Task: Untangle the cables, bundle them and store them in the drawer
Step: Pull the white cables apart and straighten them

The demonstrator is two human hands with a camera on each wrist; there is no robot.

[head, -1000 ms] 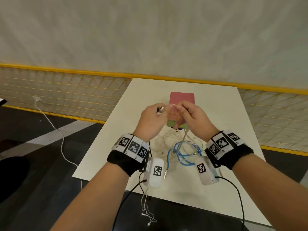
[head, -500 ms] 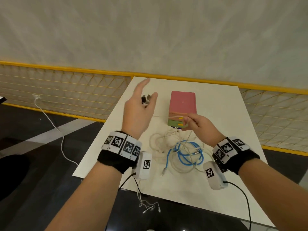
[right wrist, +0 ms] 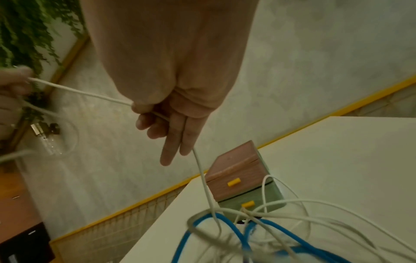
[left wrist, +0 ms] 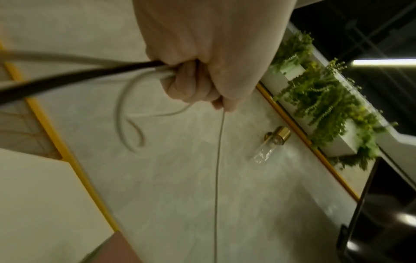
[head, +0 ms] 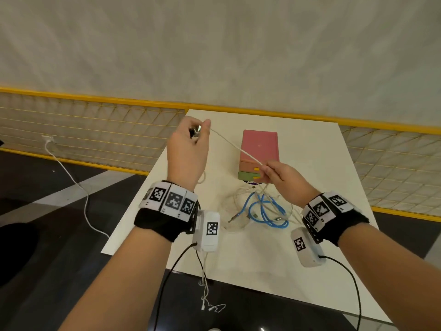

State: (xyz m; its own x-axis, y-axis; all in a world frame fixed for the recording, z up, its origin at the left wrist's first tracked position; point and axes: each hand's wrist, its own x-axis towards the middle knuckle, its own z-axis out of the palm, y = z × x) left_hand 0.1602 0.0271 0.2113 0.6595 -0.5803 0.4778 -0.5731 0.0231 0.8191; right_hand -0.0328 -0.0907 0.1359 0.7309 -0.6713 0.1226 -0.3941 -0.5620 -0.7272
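Note:
My left hand (head: 199, 133) is raised over the table's far left corner and grips the plug end of a white cable (head: 235, 146); the left wrist view shows the fist (left wrist: 191, 83) closed round it. The cable runs taut down to my right hand (head: 265, 172), whose thumb and forefinger (right wrist: 137, 106) pinch it in front of the drawer box (head: 260, 149). The box has a pink top, a green lower drawer and yellow handles, and both drawers are closed. Below my right hand, the cable drops into a tangle of white and blue cables (head: 262, 211) on the white table (head: 310, 144).
A thin white earphone lead (head: 205, 295) hangs off the table's front edge. Another white cable (head: 71, 177) trails over the dark floor at the left. A yellow-framed mesh fence (head: 95, 139) runs behind the table, against a pale wall.
My left hand has moved up and to the left, away from the right hand, drawing the white cable out taut. My right hand has stayed by the drawer box, pinching the cable.

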